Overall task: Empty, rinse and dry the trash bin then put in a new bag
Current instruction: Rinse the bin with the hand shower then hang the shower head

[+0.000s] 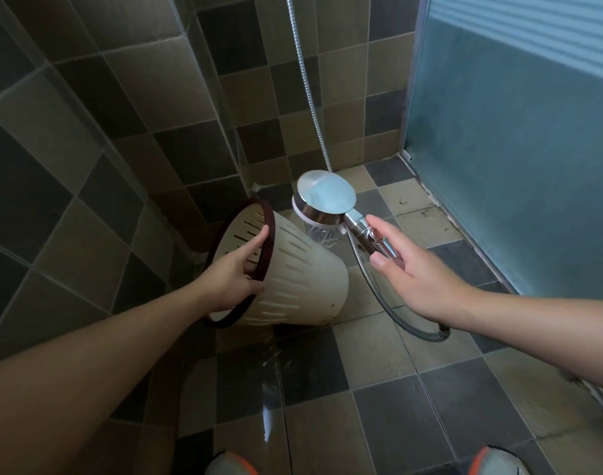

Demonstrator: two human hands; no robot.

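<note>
A cream trash bin (303, 269) with slotted sides and a dark brown rim lies tilted on its side just above the floor, its mouth turned to the left. My left hand (234, 272) grips the rim, fingers inside and thumb outside. A chrome shower head (327, 197) hovers over the bin's upper side, face down, and water streams from it onto the bin. My right hand (420, 279) holds the shower head's handle between thumb and forefinger, the other fingers hidden behind it.
The metal hose (310, 97) runs down the tiled wall and loops across the floor under my right wrist. A frosted glass door (516, 149) closes the right side. The floor tiles (269, 389) are wet. My shoes (231, 464) show at the bottom edge.
</note>
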